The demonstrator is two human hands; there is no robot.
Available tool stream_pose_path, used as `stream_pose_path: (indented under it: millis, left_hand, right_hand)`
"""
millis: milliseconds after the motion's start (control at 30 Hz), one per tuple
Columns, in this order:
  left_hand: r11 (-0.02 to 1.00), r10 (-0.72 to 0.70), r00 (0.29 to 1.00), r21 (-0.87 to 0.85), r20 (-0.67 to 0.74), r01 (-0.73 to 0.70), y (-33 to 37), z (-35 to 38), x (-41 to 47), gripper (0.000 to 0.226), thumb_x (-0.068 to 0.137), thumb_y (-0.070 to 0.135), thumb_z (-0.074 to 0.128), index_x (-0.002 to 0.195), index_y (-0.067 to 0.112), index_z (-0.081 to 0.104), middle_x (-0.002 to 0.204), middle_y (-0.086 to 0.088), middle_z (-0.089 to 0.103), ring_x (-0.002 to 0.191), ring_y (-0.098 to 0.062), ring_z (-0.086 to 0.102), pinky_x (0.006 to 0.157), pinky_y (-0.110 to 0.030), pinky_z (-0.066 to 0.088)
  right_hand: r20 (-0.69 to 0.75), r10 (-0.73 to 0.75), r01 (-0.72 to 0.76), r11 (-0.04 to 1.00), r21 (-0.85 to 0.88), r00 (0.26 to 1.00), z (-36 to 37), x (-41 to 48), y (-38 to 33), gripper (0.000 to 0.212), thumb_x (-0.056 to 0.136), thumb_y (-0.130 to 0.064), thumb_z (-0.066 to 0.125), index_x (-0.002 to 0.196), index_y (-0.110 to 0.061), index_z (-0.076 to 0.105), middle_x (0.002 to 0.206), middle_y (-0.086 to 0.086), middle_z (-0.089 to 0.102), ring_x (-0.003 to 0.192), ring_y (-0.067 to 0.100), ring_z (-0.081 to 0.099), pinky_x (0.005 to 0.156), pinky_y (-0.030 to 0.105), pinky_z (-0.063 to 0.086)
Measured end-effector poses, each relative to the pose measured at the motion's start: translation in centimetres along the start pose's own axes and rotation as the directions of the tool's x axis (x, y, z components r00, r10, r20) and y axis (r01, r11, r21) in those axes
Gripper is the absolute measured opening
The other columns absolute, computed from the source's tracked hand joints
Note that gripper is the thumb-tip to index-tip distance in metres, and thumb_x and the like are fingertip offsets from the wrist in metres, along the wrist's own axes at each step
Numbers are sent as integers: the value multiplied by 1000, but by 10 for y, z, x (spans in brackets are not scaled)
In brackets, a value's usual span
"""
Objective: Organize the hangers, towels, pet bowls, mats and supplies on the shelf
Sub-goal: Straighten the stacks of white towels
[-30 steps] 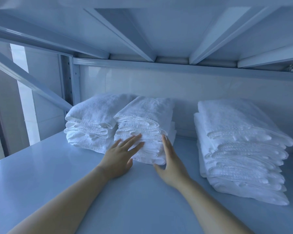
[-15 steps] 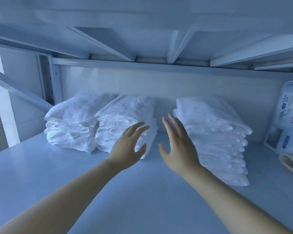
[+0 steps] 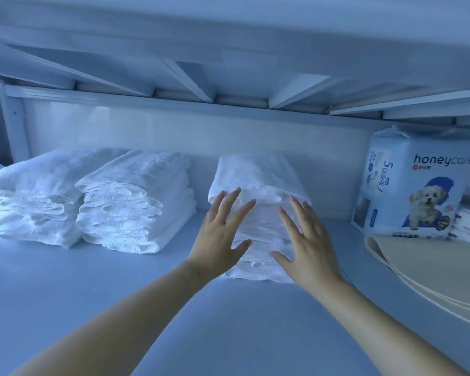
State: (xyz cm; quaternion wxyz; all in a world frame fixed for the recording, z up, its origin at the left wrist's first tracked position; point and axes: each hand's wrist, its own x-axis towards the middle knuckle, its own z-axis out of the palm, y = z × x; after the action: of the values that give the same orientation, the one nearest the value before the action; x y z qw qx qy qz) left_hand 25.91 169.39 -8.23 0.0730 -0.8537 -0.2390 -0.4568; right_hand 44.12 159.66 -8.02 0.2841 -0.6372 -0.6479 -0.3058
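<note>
Now, centre of frame: both hands are at the front face of the third towel stack (image 3: pixel 255 172). It stands on the shelf (image 3: pixel 92 294) close to the back wall.

Left hand (image 3: pixel 220 234): fingers straight and fanned, laid at the stack's left front. Right hand (image 3: pixel 307 245): the same, flat at the right front. Neither grasps anything; both are released, palms forward. Fingertips look to be on the cloth, but I cannot tell whether the palms press it.

Likely reason for the flat palms: squaring or nudging a soft pile from two sides without toppling it, rather than lifting it.

The stack: white folded towels in many layers, folded edges to the front. The top towel droops over those below, and the bottom layers jut toward the viewer.

Left of frame: first pile (image 3: pixel 33 196) and second pile (image 3: pixel 136 202) sit side by side, touching. A clear gap separates them from the third.

Right edge: pack of pet pads (image 3: pixel 413 191) stands upright, with beige mats (image 3: pixel 432 270) lying flat in front of it, loosely fanned.
</note>
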Motion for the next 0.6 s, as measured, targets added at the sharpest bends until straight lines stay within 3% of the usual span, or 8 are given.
stream_pose_path:
  millis: [100, 233, 300, 400, 600]
  left_hand:
    - [995, -27, 1000, 100, 14, 26, 7, 19, -3, 82, 79, 40, 67, 146, 33, 20, 157, -4, 6, 143, -33, 1, 105, -55, 34]
    - [987, -67, 997, 143, -33, 71, 10, 32, -23, 68, 84, 42, 57, 144, 35, 27, 156, -6, 8, 142, -36, 5, 100, -56, 38]
    - [980, -41, 999, 196, -10, 43, 7, 34, -33, 65, 83, 47, 56, 142, 36, 30, 156, -7, 9, 142, -37, 5, 98, -57, 39]
    - [968, -77, 997, 240, 27, 68, 4, 29, -36, 71, 79, 46, 63, 141, 37, 30, 156, -4, 6, 143, -34, 2, 96, -63, 38]
    - [955, -92, 995, 284, 25, 82, 9, 32, -35, 71, 77, 32, 72, 138, 39, 36, 156, -7, 7, 141, -38, 4, 95, -63, 38]
  right_hand:
    - [83, -36, 29, 996, 84, 996, 8, -9, 16, 101, 70, -44, 77, 145, -29, 12, 155, -8, -3, 142, 29, 20, 99, 47, 44]
    - [125, -95, 70, 979, 192, 988, 17, -18, 30, 103, 73, -43, 75, 145, -38, 1, 155, -15, -15, 142, 28, 20, 93, 40, 49]
    - [132, -95, 60, 967, 249, 987, 22, -22, 32, 98, 76, -42, 73, 145, -39, 3, 155, -17, -16, 142, 20, 18, 84, 34, 53]
    - [142, -86, 40, 952, 305, 986, 26, -28, 32, 88, 81, -38, 69, 147, -37, 11, 154, -20, -17, 143, 11, 12, 85, 29, 50]
    - [138, -125, 72, 939, 337, 983, 30, -27, 37, 86, 82, -33, 69, 147, -36, 13, 154, -17, -20, 144, 12, 13, 86, 27, 49]
